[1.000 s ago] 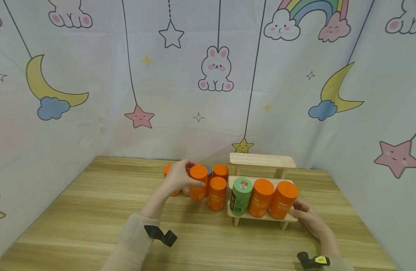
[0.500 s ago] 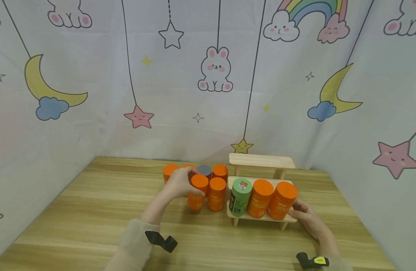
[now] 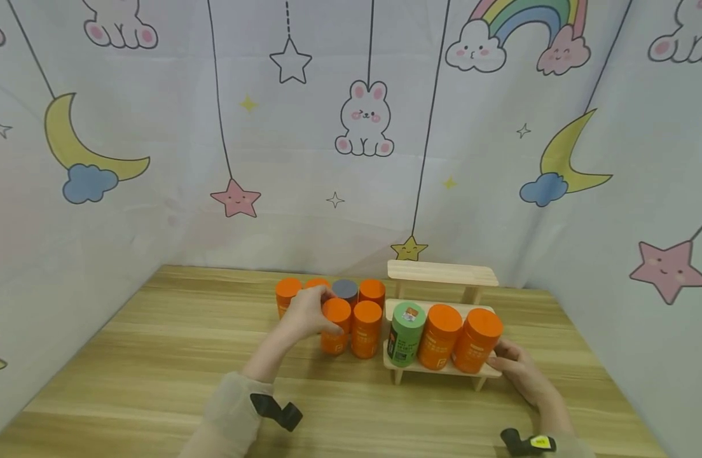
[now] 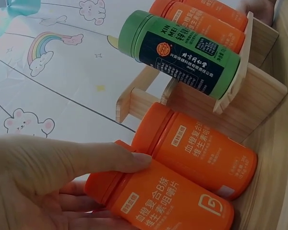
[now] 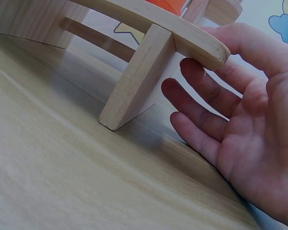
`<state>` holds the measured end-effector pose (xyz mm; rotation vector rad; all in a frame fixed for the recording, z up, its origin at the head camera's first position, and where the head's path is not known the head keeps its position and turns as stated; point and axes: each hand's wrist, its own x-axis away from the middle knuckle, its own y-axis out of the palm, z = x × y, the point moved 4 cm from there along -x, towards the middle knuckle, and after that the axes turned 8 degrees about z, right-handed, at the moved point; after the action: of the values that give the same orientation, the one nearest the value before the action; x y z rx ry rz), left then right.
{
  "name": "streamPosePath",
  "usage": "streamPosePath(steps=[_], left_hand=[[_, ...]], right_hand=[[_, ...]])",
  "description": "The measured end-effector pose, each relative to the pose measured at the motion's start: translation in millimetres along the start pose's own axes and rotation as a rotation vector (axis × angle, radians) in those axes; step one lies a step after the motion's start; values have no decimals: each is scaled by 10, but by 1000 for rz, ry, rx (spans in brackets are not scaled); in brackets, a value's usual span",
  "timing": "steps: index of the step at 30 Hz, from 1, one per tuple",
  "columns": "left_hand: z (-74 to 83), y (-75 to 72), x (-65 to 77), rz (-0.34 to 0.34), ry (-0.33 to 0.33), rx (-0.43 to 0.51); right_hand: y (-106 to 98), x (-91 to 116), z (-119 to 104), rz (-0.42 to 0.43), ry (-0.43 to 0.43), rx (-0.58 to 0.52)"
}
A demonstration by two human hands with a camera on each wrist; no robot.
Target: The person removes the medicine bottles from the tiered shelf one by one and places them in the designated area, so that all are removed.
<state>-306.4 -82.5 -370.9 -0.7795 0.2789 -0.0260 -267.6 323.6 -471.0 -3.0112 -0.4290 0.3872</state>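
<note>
In the head view my left hand [image 3: 306,316] grips an orange bottle [image 3: 335,340] from its left side, thumb across the near face. In the left wrist view this bottle stands close beside another orange bottle [image 4: 201,155]. My right hand [image 3: 521,372] holds the right end of a small stepped wooden rack [image 3: 442,272]. In the right wrist view a digit lies over the plank end [image 5: 213,52] and other fingers curl below it. On the rack's lowest step stand a green bottle [image 3: 407,334] and two orange bottles [image 3: 440,337].
Behind the left hand stand several more bottles: orange ones [image 3: 288,294] and one with a grey lid [image 3: 345,289]. Wood-grain tabletop [image 3: 156,369] stretches in front and to the left. A cartoon-printed cloth [image 3: 305,146] hangs at the back and sides.
My left hand has brought its orange bottle down and toward me, then slightly right, beside the neighbouring orange bottle. The right hand stays at the rack's end.
</note>
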Motion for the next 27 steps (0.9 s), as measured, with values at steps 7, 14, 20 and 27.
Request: streamPosePath(steps=[7, 14, 20, 27], left_hand=[[5, 31, 16, 6, 0, -35], [21, 40, 36, 11, -23, -37], [26, 35, 32, 1, -27, -36], [9, 39, 24, -1, -33, -21]], right_hand=[[-7, 8, 0, -10, -6, -11], [3, 19, -4, -7, -4, -6], [14, 13, -9, -6, -10, -10], [3, 4, -3, -7, -14, -12]])
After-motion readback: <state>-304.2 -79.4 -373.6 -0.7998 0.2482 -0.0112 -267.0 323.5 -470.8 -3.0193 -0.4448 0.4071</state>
